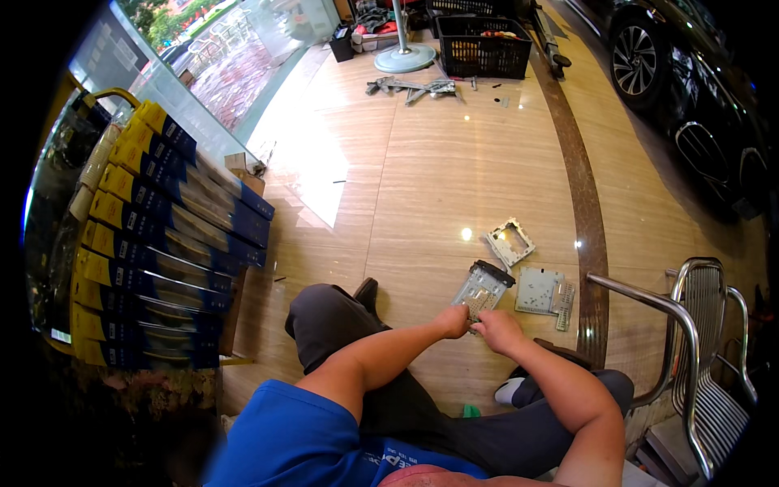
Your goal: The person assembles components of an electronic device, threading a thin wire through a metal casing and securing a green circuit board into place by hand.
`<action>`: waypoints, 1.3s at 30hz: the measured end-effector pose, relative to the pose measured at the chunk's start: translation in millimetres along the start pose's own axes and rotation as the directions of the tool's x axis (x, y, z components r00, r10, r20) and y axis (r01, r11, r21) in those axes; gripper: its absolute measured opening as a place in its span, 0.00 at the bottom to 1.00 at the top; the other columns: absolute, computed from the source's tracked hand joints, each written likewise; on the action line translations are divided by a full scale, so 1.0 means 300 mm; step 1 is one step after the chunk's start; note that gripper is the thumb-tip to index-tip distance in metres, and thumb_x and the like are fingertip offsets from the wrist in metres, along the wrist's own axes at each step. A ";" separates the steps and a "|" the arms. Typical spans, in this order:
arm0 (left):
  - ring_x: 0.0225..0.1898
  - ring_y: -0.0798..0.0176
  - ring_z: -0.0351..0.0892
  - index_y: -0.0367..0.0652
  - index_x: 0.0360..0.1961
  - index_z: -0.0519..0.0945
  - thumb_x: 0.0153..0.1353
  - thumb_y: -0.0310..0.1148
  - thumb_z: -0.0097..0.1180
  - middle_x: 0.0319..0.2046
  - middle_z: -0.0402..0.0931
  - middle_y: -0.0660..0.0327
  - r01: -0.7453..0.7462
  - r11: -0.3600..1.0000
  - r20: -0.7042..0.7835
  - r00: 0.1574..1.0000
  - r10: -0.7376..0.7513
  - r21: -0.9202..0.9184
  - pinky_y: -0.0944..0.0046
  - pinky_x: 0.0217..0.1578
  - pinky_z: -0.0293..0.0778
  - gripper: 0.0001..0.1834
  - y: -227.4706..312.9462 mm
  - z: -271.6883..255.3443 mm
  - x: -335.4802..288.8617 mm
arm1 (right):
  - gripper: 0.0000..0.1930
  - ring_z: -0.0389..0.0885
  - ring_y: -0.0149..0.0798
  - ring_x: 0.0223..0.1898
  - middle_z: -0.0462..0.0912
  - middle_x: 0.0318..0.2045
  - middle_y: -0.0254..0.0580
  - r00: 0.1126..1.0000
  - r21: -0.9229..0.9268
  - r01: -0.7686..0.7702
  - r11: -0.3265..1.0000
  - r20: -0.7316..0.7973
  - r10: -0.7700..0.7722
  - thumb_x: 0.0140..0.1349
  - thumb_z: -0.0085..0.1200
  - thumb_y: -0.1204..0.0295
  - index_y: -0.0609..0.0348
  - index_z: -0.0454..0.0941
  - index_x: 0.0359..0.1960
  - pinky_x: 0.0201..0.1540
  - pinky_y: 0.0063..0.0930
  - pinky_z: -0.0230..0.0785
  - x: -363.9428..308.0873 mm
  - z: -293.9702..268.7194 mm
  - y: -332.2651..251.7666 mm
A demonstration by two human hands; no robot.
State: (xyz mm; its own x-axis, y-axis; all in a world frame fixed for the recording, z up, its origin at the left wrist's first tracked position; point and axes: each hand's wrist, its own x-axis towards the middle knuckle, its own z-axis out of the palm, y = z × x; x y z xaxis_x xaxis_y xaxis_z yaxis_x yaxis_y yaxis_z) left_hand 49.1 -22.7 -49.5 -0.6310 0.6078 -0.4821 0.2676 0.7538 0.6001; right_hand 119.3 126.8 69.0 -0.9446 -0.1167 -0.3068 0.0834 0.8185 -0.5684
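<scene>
A metal unit (480,294) with a black far edge lies on the tiled floor (422,195) in front of the seated person. The left hand (453,321) and right hand (497,330) meet at its near end, fingers curled close together; whether they grip the unit or a small piece there cannot be told. Just right are a grey plate (535,290) and a narrow perforated strip (563,306); beyond the unit lies a whitish open frame (510,242). Farther right stands a metal chair (688,325); yellow-and-blue boxes (122,213) line the left.
</scene>
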 end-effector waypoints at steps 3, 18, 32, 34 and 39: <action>0.43 0.39 0.79 0.35 0.34 0.79 0.56 0.45 0.58 0.38 0.79 0.39 0.002 1.000 0.000 1.000 -0.002 0.004 0.47 0.43 0.75 0.20 0.005 -0.003 0.005 | 0.10 0.79 0.57 0.35 0.81 0.29 0.53 0.997 0.026 0.068 0.997 -0.021 -0.068 0.59 0.56 0.63 0.56 0.79 0.36 0.37 0.48 0.71 -0.002 0.004 0.008; 0.42 0.39 0.79 0.35 0.34 0.78 0.54 0.43 0.61 0.36 0.79 0.40 -0.047 0.999 -0.015 0.999 0.048 0.013 0.46 0.41 0.75 0.18 0.006 0.033 -0.021 | 0.11 0.79 0.57 0.35 0.81 0.31 0.53 0.990 0.206 0.135 0.969 -0.067 -0.124 0.61 0.54 0.64 0.56 0.81 0.39 0.38 0.45 0.72 -0.028 0.063 0.033; 0.40 0.48 0.81 0.38 0.43 0.81 0.58 0.37 0.58 0.38 0.81 0.46 -0.018 0.988 0.069 0.997 0.028 -0.151 0.55 0.43 0.74 0.15 0.018 -0.053 -0.053 | 0.09 0.79 0.57 0.37 0.81 0.32 0.53 0.994 0.072 0.061 0.996 -0.094 -0.054 0.59 0.53 0.67 0.59 0.79 0.34 0.40 0.51 0.70 -0.018 0.017 0.090; 0.42 0.46 0.80 0.39 0.44 0.80 0.58 0.37 0.58 0.39 0.81 0.45 -0.009 0.988 0.075 0.997 0.021 -0.156 0.54 0.44 0.74 0.16 -0.003 -0.041 -0.058 | 0.08 0.79 0.57 0.38 0.81 0.32 0.53 0.989 0.083 0.120 0.989 -0.099 -0.112 0.58 0.53 0.68 0.58 0.80 0.35 0.40 0.50 0.70 -0.034 0.019 0.070; 0.42 0.43 0.80 0.38 0.42 0.80 0.58 0.35 0.57 0.37 0.80 0.44 0.030 0.979 0.115 0.993 -0.007 -0.202 0.53 0.44 0.74 0.14 -0.032 -0.021 -0.050 | 0.09 0.79 0.56 0.37 0.82 0.33 0.52 0.983 0.164 0.178 0.970 -0.073 -0.168 0.58 0.53 0.69 0.57 0.81 0.36 0.40 0.48 0.71 -0.008 0.030 0.038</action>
State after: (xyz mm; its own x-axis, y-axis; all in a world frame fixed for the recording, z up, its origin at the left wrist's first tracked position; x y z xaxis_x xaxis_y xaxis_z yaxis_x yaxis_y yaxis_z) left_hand 51.4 -40.7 -44.0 -0.5451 0.6271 -0.5564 0.0957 0.7059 0.7018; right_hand 125.4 131.4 56.5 -0.9657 -0.2113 -0.1507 -0.0349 0.6812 -0.7313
